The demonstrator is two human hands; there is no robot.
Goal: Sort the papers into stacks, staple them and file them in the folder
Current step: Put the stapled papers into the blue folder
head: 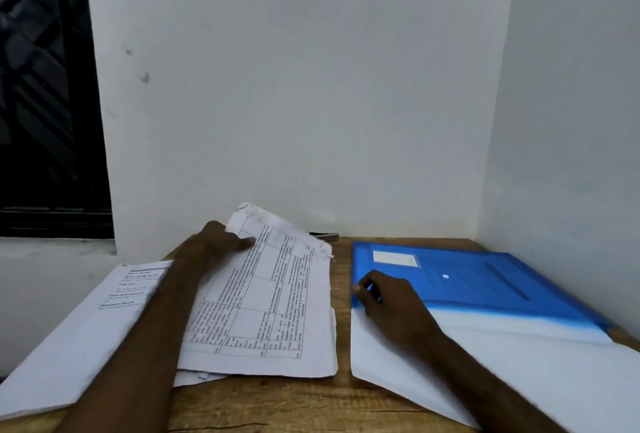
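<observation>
Left hand (pixel 214 242) pinched raised far edge of printed stack (pixel 263 311), desk (pixel 277 401) centre. Right hand (pixel 388 304) gripped blue folder (pixel 485 280) flap, desk's right edge; white sheets (pixel 519 373) apparently filed. Second stack (pixel 86 328), left edge, unfiled.

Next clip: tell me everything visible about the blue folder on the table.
The blue folder looks like translucent plastic, with a white label and a white snap button. It lies flat on the wooden table in the wall corner. White paper shows at its near side. The right hand grips its left edge.
</observation>
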